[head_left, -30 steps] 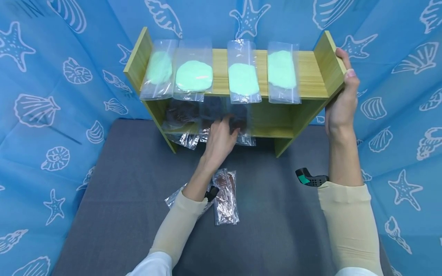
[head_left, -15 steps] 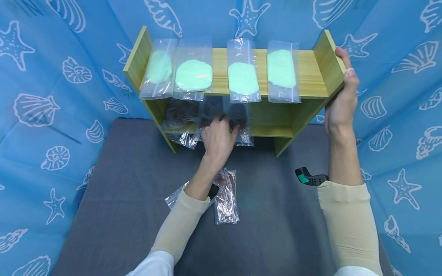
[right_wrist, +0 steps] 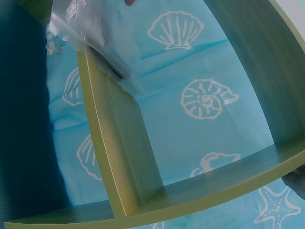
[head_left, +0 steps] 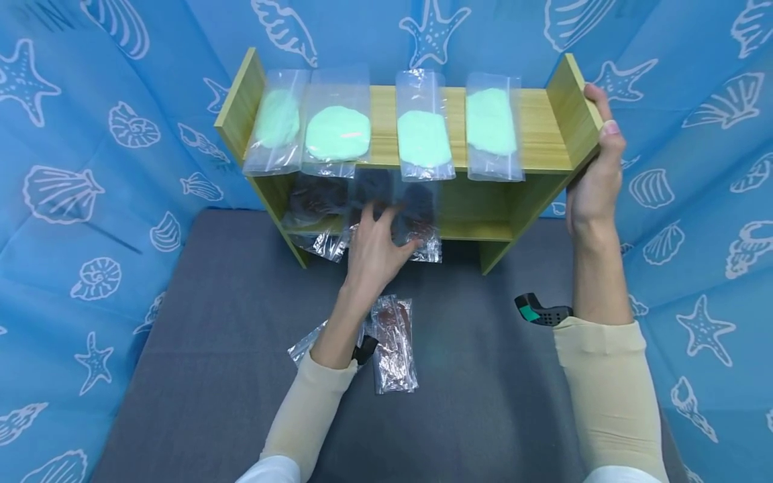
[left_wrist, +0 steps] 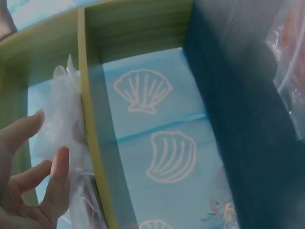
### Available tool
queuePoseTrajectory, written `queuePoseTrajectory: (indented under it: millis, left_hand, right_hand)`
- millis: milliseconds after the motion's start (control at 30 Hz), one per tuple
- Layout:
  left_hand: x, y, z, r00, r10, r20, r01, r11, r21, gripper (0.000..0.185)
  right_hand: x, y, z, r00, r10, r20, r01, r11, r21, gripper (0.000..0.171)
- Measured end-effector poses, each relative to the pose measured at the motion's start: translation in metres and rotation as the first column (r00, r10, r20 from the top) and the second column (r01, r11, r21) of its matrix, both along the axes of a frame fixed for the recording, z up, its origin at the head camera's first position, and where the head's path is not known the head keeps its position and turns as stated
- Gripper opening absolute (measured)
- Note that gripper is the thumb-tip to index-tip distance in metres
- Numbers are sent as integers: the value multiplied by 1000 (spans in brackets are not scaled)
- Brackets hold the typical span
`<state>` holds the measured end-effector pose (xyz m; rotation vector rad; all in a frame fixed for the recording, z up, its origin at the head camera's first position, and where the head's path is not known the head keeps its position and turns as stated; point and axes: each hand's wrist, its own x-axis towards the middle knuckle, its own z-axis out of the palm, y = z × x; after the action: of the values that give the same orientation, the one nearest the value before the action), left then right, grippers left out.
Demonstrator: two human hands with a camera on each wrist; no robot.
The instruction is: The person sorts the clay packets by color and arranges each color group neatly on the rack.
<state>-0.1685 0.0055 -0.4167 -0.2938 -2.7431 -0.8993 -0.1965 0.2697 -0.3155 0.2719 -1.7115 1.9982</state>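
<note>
My left hand [head_left: 374,248] is in front of the lower shelf with its fingers spread. A clear zip bag [head_left: 421,211] of dark contents stands just right of its fingers, the thumb near its lower part. Another dark-filled bag [head_left: 371,184] is partly hidden behind the fingers. In the left wrist view the hand holds nothing beside a bag [left_wrist: 62,109]; whether a fingertip touches it I cannot tell. My right hand [head_left: 598,174] grips the right side panel of the wooden shelf unit [head_left: 561,127], thumb on the front edge.
Several bags of pale green filling [head_left: 425,137] hang over the top shelf's front edge. A dark-filled bag [head_left: 319,198] sits at the lower shelf's left. More brown-filled bags [head_left: 394,345] lie on the grey cloth [head_left: 483,376], partly under my left forearm. Blue curtain [head_left: 121,168] surrounds.
My left fingers have gone from bent together at the bags to spread apart, and the hand has shifted slightly left. The rightmost dark bag hangs slightly lower. My right hand stays on the panel.
</note>
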Motion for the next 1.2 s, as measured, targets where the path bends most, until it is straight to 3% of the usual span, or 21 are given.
queuePoseTrajectory:
  millis: [167,333,533,700,900,1100,1200]
  left_hand:
    - [12,-3,-4,997,-9,-78,8,1000,-1,55]
    - [8,2,-13,990,4,-143,4,999,53,44]
    - [0,9,-22,987,37,-158,-22,995,97,29]
    - [-1,9,-23,993,-15,-113,39,977,211,35]
    - [12,-9,-20,989,-125,-81,147,912,383,36]
    - [30,-32,-25,973,-214,-83,224,807,546,31]
    - [38,-43,-31,966,-249,-70,242,772,588,31]
  right_hand:
    - [0,-1,-1,1000,-6,-14,6,1000,9,53]
    - [-1,0,-1,1000,-12,-22,12,1000,16,53]
    - [-2,0,-3,1000,-7,-18,7,1000,17,53]
    - [-1,1,-1,1000,5,5,-5,1000,-16,53]
    - [-1,0,0,1000,2,-19,-2,1000,-16,53]
    - [-1,-1,0,1000,-6,-9,6,1000,-6,53]
    - [0,-1,0,1000,-10,9,10,1000,-10,54]
